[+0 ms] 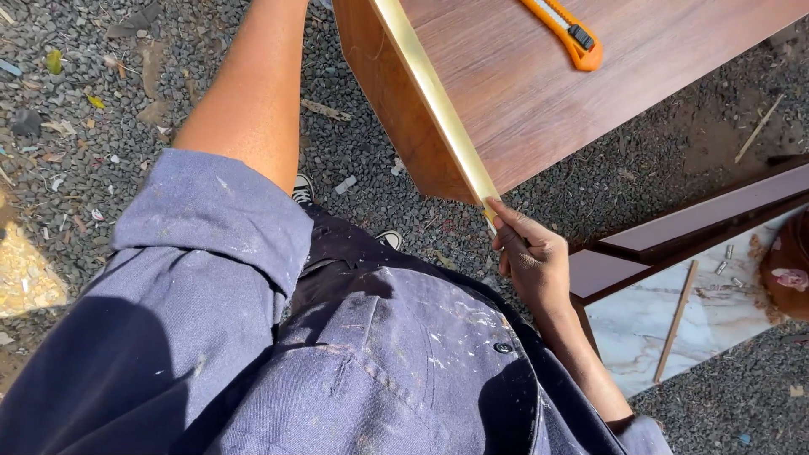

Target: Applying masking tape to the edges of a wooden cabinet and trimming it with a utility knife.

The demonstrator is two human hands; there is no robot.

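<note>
My right hand pinches the near end of a pale yellow edge strip that runs along the edge of a brown wooden board. The strip reaches from my fingers up and left to the top of the view. My left arm stretches up along the board's left side; its hand is out of view past the top edge. An orange utility knife lies on the board's top face, far from both hands.
Grey gravel ground with scraps lies all around. Dark panels and a marble-patterned sheet with a thin wooden stick sit at the right. My shoes show below the board.
</note>
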